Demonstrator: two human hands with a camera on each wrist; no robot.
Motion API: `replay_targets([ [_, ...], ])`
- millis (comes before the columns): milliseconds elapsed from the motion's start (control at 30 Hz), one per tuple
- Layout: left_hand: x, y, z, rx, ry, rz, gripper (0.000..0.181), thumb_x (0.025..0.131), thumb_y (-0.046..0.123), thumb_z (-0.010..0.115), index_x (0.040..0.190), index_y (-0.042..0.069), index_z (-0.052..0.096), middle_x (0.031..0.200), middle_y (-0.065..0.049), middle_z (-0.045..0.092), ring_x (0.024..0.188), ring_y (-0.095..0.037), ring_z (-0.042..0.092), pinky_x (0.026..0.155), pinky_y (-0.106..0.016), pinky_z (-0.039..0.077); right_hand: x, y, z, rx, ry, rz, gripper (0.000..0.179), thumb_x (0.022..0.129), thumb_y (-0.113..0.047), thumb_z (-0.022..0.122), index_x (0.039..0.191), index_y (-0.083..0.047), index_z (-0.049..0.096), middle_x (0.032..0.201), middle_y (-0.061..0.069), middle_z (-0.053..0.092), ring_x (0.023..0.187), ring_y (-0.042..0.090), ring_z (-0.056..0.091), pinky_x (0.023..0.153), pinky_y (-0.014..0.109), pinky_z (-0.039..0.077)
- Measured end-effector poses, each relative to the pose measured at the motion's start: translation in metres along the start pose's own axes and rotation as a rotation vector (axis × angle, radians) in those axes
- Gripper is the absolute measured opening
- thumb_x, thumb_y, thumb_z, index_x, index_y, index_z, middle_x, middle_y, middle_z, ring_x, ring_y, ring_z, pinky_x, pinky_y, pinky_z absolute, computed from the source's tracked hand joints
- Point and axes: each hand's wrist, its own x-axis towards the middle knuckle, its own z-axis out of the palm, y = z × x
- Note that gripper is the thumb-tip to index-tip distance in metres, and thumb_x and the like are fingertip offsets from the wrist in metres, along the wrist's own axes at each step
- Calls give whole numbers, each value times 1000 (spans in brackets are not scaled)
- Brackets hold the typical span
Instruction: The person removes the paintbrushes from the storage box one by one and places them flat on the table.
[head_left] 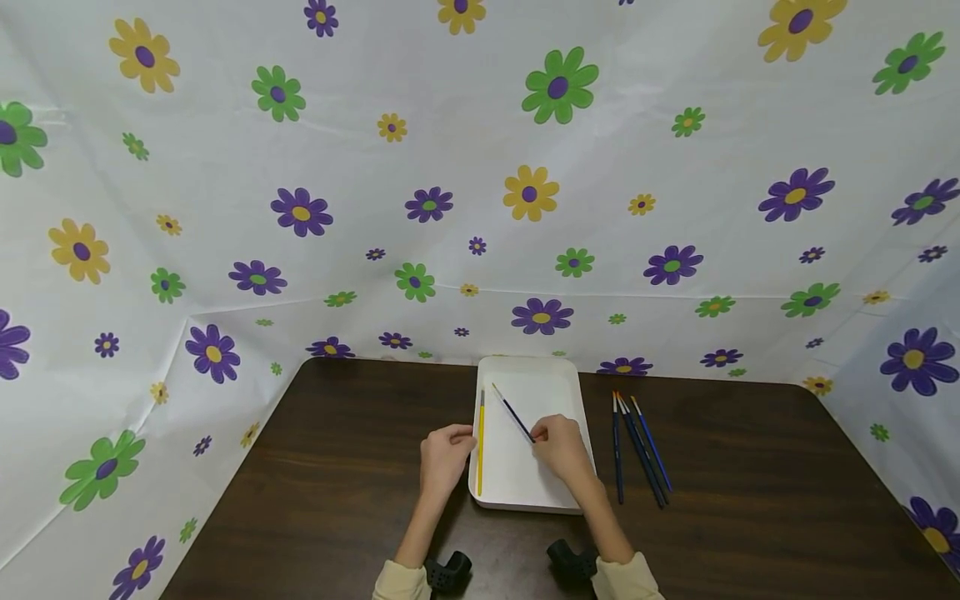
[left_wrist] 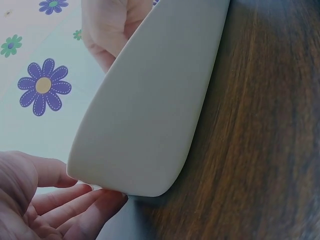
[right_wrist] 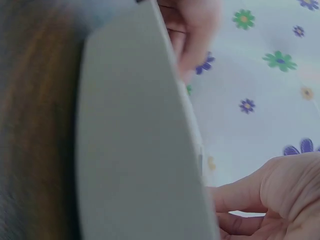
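A shallow white tray (head_left: 547, 383) lies lengthwise on the table. My right hand (head_left: 561, 448) pinches the handle end of a thin dark-handled paintbrush (head_left: 513, 412) over the tray, its pale tip slanting away to the far left. Along the tray's left inner side lies a yellow-handled paintbrush (head_left: 481, 442). My left hand (head_left: 445, 458) holds the tray's left edge, thumb at the rim and fingers against the outer wall in the left wrist view. The tray's wall (right_wrist: 135, 135) hides the brush in the right wrist view.
Right of the tray, several blue-handled paintbrushes (head_left: 617, 450) lie on the dark wooden table (head_left: 750, 467), bristles pointing away. A white cloth with flowers (head_left: 465, 150) hangs behind the table and at its sides. Black devices (head_left: 448, 572) sit at both wrists.
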Motion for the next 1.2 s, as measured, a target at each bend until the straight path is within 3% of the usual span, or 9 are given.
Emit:
replay_targets([
  [333,1,0,0,-15,-5,-3,16,88,5,72,101,-1,80,88,-12,78,79,-23,75,58,-32,58,4,12,-28,57,46,34,9,80,14,74,85,7,76,77,13,73,72,26,68,65,42,56],
  [700,1,-1,-1,-23,-1,1,17,88,5,72,101,-1,80,87,-11,78,77,-23,75,58,-31,58,4,27,-53,81,71,73,8,83,12,74,90,9,76,81,16,73,75,30,69,63,39,55],
  [967,0,-1,-1,-35,-7,-12,16,88,5,72,101,-1,80,87,-11,78,75,-21,74,57,-32,58,3,38,-66,49,95,82,6,85,9,75,91,9,76,81,18,74,76,34,70,69,45,57],
  [1200,1,-1,-1,-20,-3,-10,16,89,5,72,101,-1,80,87,-11,78,75,-22,74,57,-32,58,-1,49,-81,19,76,139,10,88,4,74,96,9,76,85,19,74,83,38,69,74,51,55],
])
